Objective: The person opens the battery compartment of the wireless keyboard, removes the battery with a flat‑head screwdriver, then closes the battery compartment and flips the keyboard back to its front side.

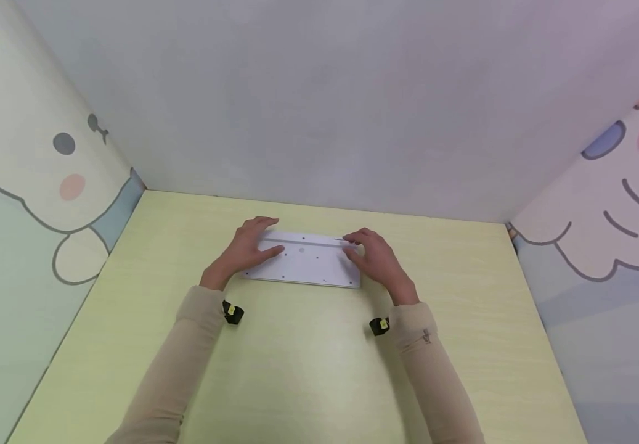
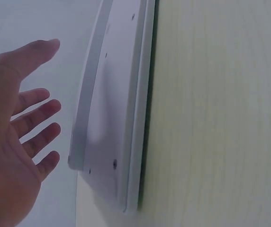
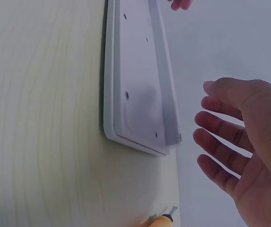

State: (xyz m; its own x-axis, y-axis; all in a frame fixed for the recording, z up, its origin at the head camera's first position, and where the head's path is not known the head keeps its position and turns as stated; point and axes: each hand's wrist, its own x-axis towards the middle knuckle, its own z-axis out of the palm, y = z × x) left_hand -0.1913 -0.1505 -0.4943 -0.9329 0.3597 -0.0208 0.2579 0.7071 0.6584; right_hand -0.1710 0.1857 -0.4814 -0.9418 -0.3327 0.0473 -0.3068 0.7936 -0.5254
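A white keyboard (image 1: 308, 264) lies face down on the table, its underside dotted with small screws and a raised bar along the far edge. My left hand (image 1: 246, 248) hovers by its left end, thumb spread from the fingers. Over the right end is my right hand (image 1: 376, 259), fingers loosely bent. Both wrist views show bare palms: the left hand (image 2: 12, 118) and the right hand (image 3: 254, 137) stand apart from the keyboard and hold nothing. A yellow-handled screwdriver (image 3: 162, 221) with a metal tip is partly in the right wrist view.
The pale wood-grain table (image 1: 297, 370) meets a plain grey wall (image 1: 319, 111) at the back. Side walls with cartoon figures (image 1: 75, 166) rise to the left and right. Small black wrist cameras (image 1: 233, 312) hang below both sleeves.
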